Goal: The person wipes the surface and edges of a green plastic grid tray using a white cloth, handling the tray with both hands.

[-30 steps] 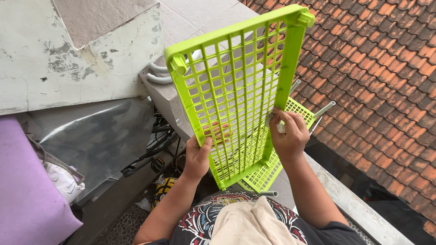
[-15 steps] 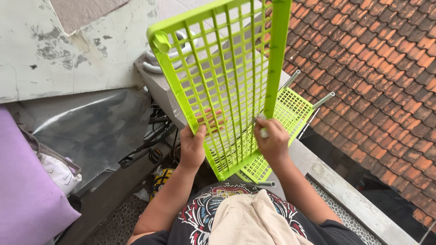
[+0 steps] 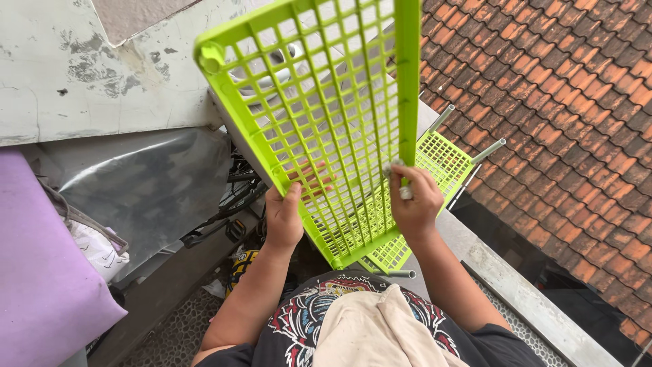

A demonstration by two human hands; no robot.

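A lime-green plastic grid panel (image 3: pixel 326 115) stands nearly upright in front of the person, its lower corner pointing down toward the chest and its upper end running out past the top edge of the view. The left hand (image 3: pixel 284 219) is closed around the panel's left rail, low down, thumb on the near face and fingers (image 3: pixel 314 181) wrapped behind, where they show red through the grid openings. The right hand (image 3: pixel 412 202) is closed around the panel's right rail at much the same height; its grip also encloses a short pale stub, too small to tell what it is. So the panel rises above both hands, with only its bottom corner hanging below them. Behind and below the panel a second lime-green grid shelf (image 3: pixel 443 162) lies flat on a grey concrete ledge (image 3: pixel 506 285), with grey tubes (image 3: pixel 487 151) sticking up from its far corners. To the right of the panel, beyond the ledge, spreads a roof of reddish-brown tiles (image 3: pixel 570 95). To the left of the panel stands a stained whitish wall (image 3: pixel 102 75), below it a grey plastic sheet (image 3: pixel 136 183), and at the far left a purple cushion (image 3: pixel 41 272).
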